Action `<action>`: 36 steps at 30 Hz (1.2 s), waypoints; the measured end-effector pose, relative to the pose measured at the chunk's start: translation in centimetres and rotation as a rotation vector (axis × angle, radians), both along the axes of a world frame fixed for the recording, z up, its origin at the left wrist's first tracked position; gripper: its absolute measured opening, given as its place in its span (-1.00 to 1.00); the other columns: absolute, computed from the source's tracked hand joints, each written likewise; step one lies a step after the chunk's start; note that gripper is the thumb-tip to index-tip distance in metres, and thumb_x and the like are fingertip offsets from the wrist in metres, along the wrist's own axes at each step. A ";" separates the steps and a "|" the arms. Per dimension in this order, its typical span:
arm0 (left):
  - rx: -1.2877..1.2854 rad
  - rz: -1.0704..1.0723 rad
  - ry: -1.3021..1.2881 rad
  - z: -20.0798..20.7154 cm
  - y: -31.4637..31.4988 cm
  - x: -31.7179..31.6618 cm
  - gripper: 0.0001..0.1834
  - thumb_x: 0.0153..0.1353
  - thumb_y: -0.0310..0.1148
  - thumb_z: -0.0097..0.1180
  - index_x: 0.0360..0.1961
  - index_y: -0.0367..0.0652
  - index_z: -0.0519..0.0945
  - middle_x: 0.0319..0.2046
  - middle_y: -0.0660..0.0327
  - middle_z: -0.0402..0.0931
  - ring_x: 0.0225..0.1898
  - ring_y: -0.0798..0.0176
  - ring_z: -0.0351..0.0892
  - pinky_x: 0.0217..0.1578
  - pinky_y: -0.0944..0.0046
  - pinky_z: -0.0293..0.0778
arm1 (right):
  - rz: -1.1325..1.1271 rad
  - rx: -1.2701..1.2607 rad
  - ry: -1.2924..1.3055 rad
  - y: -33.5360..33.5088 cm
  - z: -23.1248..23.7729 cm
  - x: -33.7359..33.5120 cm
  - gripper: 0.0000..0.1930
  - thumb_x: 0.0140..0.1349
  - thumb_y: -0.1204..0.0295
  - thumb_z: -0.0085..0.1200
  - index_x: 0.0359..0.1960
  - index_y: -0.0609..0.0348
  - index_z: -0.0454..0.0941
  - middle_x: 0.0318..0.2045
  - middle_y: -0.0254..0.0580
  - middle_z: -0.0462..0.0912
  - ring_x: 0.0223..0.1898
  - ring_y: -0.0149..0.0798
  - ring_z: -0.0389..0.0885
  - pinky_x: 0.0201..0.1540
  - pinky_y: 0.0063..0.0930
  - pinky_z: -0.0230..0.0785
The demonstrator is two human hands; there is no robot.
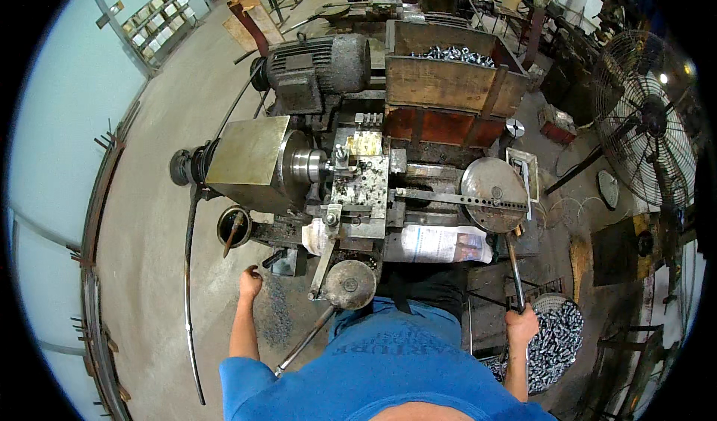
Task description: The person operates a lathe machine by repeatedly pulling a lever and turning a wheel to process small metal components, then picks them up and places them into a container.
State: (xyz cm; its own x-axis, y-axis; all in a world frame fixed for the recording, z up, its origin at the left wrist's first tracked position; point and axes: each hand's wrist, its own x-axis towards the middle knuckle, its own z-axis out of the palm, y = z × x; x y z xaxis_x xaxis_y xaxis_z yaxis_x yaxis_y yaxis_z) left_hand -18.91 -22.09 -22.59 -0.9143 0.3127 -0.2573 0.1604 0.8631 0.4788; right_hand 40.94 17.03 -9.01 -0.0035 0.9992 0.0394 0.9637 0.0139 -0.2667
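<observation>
My right hand point(521, 325) is wrapped round the lower end of a long metal lever point(514, 262). That lever runs up to a large round metal disc point(493, 189) at the right of a small lathe. Off to the left, my left hand point(251, 280) has its fingers curled together beside a dark metal box point(288, 262); what it holds, if anything, is too small to make out. The lathe's chuck point(306, 165) faces a chip-strewn tool slide point(358, 186). A second lever point(306, 339) with a round weight-like disc point(351, 284) stands untouched in front of me.
A wooden crate point(448, 75) of shiny metal parts stands behind the lathe, next to a motor point(317, 64). By my right arm is a basket of metal pieces point(554, 339). A pot with a brush point(234, 227) sits at left; a large fan point(650, 115) stands at right.
</observation>
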 end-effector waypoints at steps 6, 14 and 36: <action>-0.271 -0.258 0.075 3.4 4.7 -0.2 -0.49 0.01 -0.27 0.10 0.05 -0.13 0.41 -0.19 -0.03 0.52 -0.15 -0.01 0.52 -0.15 0.09 0.44 | 0.021 0.062 -0.098 5.2 0.1 2.8 -0.57 -0.21 0.19 0.04 -0.27 0.16 0.53 -0.41 0.13 0.56 -0.36 0.13 0.54 -0.28 -0.05 0.39; -0.349 0.068 0.270 -8.3 8.1 2.0 -0.65 0.11 -0.07 -0.06 -0.34 -0.13 0.53 -0.40 0.08 0.55 -0.32 -0.02 0.57 -0.35 0.01 0.47 | 0.018 0.188 -0.466 21.8 -3.6 6.8 -0.68 -0.16 0.33 -0.01 -0.28 -0.03 0.57 -0.34 -0.19 0.56 -0.21 -0.06 0.51 -0.12 -0.15 0.32; 0.417 -0.083 0.305 19.3 -0.7 -4.0 -0.71 0.14 -0.40 0.02 -0.11 -0.23 0.52 -0.59 0.16 0.51 -0.58 0.33 0.50 -0.52 0.29 0.39 | 1.552 0.522 0.601 3.2 16.6 -38.4 -0.55 -0.37 0.32 0.11 -0.31 0.25 0.56 -0.22 0.03 0.54 -0.05 0.01 0.42 0.19 -0.11 0.10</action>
